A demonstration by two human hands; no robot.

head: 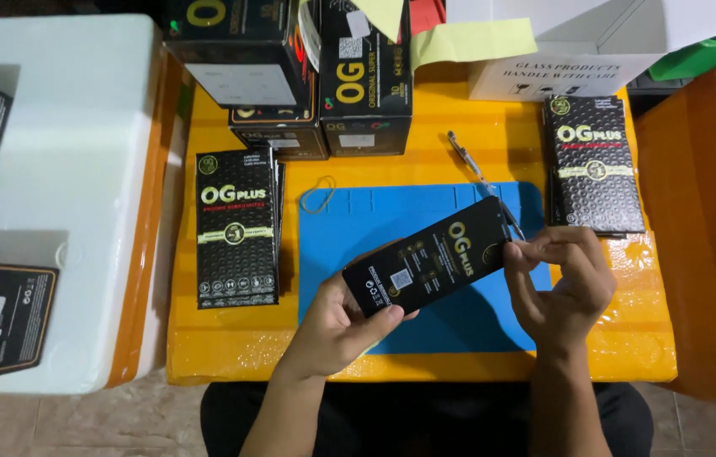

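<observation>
I hold a flat black packet (430, 265) with yellow print above a blue mat (392, 220). My left hand (343, 326) grips its lower left end, thumb on top. My right hand (563, 275) pinches its upper right corner with the fingertips. The packet is tilted, its right end higher. A stack of the same black packets (236, 228) lies left of the mat, and another stack (593, 165) lies to the right.
The mat lies on a yellow-wrapped table (231, 347). Black boxes (324, 76) stand at the back, with a white carton (561, 59) beside them. Metal tweezers (470, 161) and a rubber band (322, 196) lie near the mat's top edge. A white foam box (62, 169) is left, an orange one (713, 220) right.
</observation>
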